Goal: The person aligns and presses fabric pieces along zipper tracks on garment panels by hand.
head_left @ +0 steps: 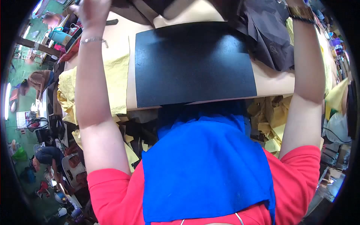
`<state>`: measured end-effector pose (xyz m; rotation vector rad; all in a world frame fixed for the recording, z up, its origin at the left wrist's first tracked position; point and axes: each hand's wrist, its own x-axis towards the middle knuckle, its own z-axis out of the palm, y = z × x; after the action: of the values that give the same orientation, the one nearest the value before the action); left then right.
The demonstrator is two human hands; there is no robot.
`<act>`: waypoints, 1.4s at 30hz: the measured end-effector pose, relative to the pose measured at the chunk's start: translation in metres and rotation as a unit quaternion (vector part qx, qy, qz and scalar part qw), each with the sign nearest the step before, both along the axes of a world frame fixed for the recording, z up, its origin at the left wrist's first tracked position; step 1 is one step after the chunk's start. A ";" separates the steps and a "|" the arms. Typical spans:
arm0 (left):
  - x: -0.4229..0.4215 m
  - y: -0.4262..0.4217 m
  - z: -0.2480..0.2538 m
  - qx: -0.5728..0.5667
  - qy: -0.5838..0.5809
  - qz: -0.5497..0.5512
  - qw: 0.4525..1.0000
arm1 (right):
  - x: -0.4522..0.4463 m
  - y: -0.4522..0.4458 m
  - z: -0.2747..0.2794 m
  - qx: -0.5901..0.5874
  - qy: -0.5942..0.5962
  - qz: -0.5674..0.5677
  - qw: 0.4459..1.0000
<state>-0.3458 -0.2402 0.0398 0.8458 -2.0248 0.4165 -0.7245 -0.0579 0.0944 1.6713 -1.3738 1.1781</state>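
My left hand (93, 13) is raised at the top left edge, partly cut off and blurred, with a thin bracelet at its wrist. At the top right, my right hand (294, 3) is almost wholly outside the view; a dark band circles that wrist. Dark brown cloth (266, 37) lies crumpled beside my right wrist, and another dark piece of cloth (144, 11) is near my left hand. Whether either hand grips cloth cannot be seen. Between my forearms a flat black board (195, 67) rests on the pale table (273, 80).
Yellow cloth (116, 75) hangs over the table's left side. Yellow scraps (270, 116) are heaped below the front edge. A turquoise container (59, 36) stands at upper left. Other people (48, 155) bend over work at far left. A blue apron (206, 168) covers my front.
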 end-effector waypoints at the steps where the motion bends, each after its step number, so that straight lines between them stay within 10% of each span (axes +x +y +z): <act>1: 0.013 -0.003 0.001 -0.054 0.051 -0.060 0.995 | 0.012 0.021 0.000 0.009 -0.006 -0.026 1.000; 5: 0.039 0.042 -0.086 -0.088 -0.094 0.070 0.989 | -0.043 0.048 -0.118 0.159 -0.061 -0.145 0.975; 6: 0.039 0.059 -0.119 -0.074 -0.119 0.063 0.988 | -0.014 0.058 -0.125 0.128 0.029 0.060 0.990; 9: 0.047 0.127 -0.159 0.238 -0.251 0.005 0.938 | 0.005 0.095 -0.201 0.264 0.010 0.124 0.957; 12: 0.059 0.158 -0.166 0.375 -0.149 -0.050 0.914 | 0.014 0.128 -0.246 0.349 -0.038 0.105 0.930; 25: 0.092 0.184 -0.183 0.269 -0.235 -0.026 0.934 | 0.054 0.165 -0.232 0.339 0.016 0.008 0.941; 32: 0.193 0.116 -0.166 0.286 -0.143 0.291 0.902 | 0.106 0.163 -0.247 0.351 -0.006 0.132 0.927; 42: 0.038 0.194 -0.151 0.234 -0.082 -0.070 0.966 | 0.177 0.076 -0.226 0.306 -0.110 0.277 0.904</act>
<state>-0.3082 -0.0457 -0.1114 0.9626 -2.3649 -0.0858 -0.5480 0.0184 -0.1313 2.5686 -1.5630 1.3535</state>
